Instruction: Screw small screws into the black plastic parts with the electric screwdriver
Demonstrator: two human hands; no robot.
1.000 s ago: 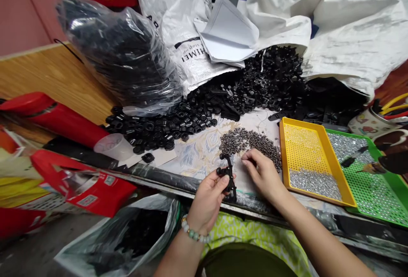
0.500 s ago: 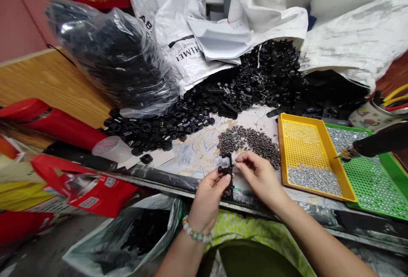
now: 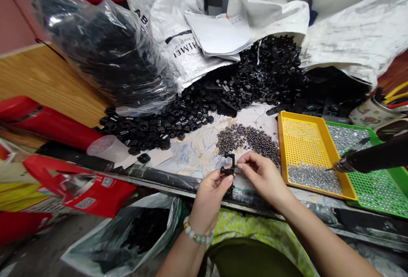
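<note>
Near the table's front edge, my left hand [image 3: 212, 194] is closed around a black plastic bracket [image 3: 232, 163] with a knob-like part on its left side. The bracket's lower end is partly behind the fingers. My right hand [image 3: 259, 177] pinches at the bracket's right side, thumb and index finger together; whatever sits between the fingertips is too small to make out. Just beyond the hands lies a pile of small dark metal pieces [image 3: 248, 139]. To the right, a yellow perforated tray [image 3: 282, 141] holds many small silver screws [image 3: 314, 178].
A green tray [image 3: 395, 162] with silver pieces stands at right, under a dark electric screwdriver [image 3: 376, 156]. Black ring-shaped parts [image 3: 156, 128] and a heap of black parts [image 3: 270, 69] lie behind. A lined bin [image 3: 127, 243] stands below the table's left side.
The electric screwdriver's tip has shifted left, over the yellow tray's edge. My right hand stays beside the bracket, and both hands have moved slightly right in view.
</note>
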